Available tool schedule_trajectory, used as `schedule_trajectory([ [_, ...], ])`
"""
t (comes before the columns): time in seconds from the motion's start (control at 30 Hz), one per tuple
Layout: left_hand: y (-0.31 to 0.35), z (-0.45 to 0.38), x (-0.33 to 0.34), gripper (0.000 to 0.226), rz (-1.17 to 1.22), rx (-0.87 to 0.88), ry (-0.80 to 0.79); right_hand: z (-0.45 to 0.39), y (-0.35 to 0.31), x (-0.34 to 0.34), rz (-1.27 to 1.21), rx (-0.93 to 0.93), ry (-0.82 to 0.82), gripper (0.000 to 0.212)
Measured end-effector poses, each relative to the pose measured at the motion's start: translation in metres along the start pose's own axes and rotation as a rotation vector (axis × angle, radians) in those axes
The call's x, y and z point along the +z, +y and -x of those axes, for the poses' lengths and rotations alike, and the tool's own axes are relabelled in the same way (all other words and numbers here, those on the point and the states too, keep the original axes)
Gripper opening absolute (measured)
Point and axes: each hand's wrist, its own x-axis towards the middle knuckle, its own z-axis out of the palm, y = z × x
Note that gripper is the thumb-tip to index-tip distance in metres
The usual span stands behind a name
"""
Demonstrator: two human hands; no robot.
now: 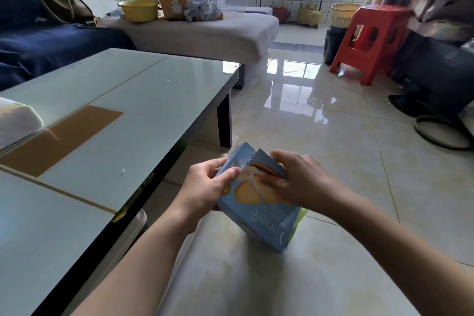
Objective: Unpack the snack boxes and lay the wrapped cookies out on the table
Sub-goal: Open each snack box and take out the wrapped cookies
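While both hands work at it, the blue snack box [259,205] hangs over the floor just beside the table [107,120], as I see it.
Nearest me, the left hand [205,187] grips the box's left edge, its thumb pinching the torn serrated flap; the right hand [297,179] holds the right side, its fingers [275,182] curled onto the printed face by the opened top. Whether a wrapped cookie shows inside, I cannot tell. On the table lie a brown cardboard sheet [61,138] and a white pack [15,120] at its left edge. Farther off stand a red stool [372,41] and a grey sofa [205,33] bearing a yellow bowl [138,9].
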Motion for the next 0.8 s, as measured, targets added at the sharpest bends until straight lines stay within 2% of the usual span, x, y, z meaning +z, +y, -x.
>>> schedule_trajectory([
  [0.07,0.0,-0.001,-0.001,0.032,0.006,0.005,0.029,0.001,-0.004,-0.001,0.02,-0.041,0.068,0.025],
  [0.13,0.001,-0.001,-0.004,0.035,0.042,-0.016,0.03,0.0,-0.003,-0.001,-0.078,-0.024,0.091,0.026],
  [0.3,0.0,0.002,-0.006,0.028,0.072,-0.047,-0.042,0.0,0.007,-0.002,-0.519,0.126,-0.069,0.029],
  [0.4,-0.001,0.002,-0.006,0.026,0.072,-0.036,-0.064,0.001,0.006,-0.006,-0.642,0.143,-0.123,0.024],
  [0.47,-0.001,0.001,-0.005,0.029,0.064,-0.027,-0.056,0.002,0.004,-0.005,-0.606,0.108,-0.109,0.028],
  [0.6,0.0,-0.001,-0.005,0.035,0.076,-0.036,-0.016,0.001,-0.001,-0.004,-0.273,0.033,0.014,0.029],
  [0.8,0.002,-0.002,-0.003,0.024,0.14,-0.09,0.07,0.004,-0.011,-0.009,-0.142,-0.036,0.14,0.03],
])
